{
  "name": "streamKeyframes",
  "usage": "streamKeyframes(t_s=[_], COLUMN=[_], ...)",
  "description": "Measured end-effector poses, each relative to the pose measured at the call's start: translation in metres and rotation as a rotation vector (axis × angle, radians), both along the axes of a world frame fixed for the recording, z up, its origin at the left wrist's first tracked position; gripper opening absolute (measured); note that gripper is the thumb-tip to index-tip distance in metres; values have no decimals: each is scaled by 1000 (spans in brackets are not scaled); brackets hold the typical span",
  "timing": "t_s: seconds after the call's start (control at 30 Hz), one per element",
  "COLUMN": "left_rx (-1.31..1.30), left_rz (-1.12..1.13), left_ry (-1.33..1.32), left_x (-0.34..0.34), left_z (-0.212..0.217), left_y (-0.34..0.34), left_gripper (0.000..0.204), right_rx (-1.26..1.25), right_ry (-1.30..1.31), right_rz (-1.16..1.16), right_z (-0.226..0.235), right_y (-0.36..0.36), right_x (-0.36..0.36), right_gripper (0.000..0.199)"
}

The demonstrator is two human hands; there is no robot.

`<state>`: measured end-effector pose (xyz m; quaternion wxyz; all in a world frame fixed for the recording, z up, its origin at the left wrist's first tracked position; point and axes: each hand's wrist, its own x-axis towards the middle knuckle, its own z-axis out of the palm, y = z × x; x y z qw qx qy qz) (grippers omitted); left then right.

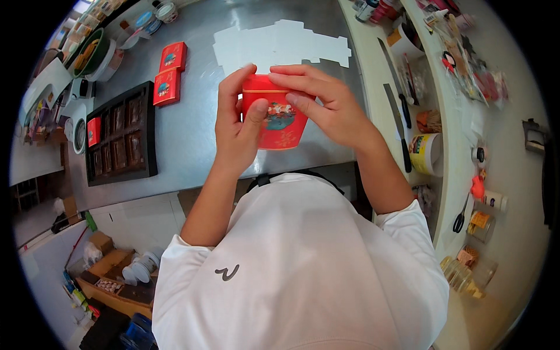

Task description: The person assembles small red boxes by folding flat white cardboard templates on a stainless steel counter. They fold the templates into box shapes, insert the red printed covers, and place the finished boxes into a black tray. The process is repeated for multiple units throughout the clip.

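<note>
A red cardboard box (283,137) with a blue-and-white picture and gold lines is up in front of me, over the near part of the metal table. My left hand (238,116) grips its left side, with the thumb on the printed face and the fingers toward the top edge. On the other side, my right hand (329,105) has its fingertips at the top edge and its thumb on the upper front. What the box contains is hidden. Just beyond my hands lie flat white die-cut card sheets (280,46).
Two small red boxes (167,87) lie left on the metal table (204,146). Beside them is a black compartment tray (150,134) with dark brown pieces and one red packet (94,132). Long knives (398,125) and tubs (424,154) occupy the right-hand shelf. Bowls stand far left.
</note>
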<state>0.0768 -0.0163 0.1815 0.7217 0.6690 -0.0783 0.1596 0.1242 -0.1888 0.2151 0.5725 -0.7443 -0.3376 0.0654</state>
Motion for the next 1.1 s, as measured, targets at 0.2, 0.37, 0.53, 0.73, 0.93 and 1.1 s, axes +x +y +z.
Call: streamKeyframes(t_s=[0.2,0.37,0.53,0.73,0.93,1.1], left_rx=[-71,-64,-59,234,-545,-604], left_rz=[77,32,9,-175,230,213], left_ry=[-55,-69,-64,0,179,237], left_x=[5,1,0,5,22,19], left_z=[-8,-5,-8,13,10,-5], left_y=[3,1,6,19,23,11], left_gripper=[24,19,19,30,37,44], right_rx=[264,354,320,200,637,539], right_ry=[95,157,164,174,429,625], right_rz=[-108,-159,-112,6,-135,-100], right_z=[-16,-21,-24,-17,-38,-49], right_y=[1,-1,-4,-10,-29,-1], right_x=[-3,-6,-6,-1,19,-18], right_gripper=[27,25,20,25,52,62])
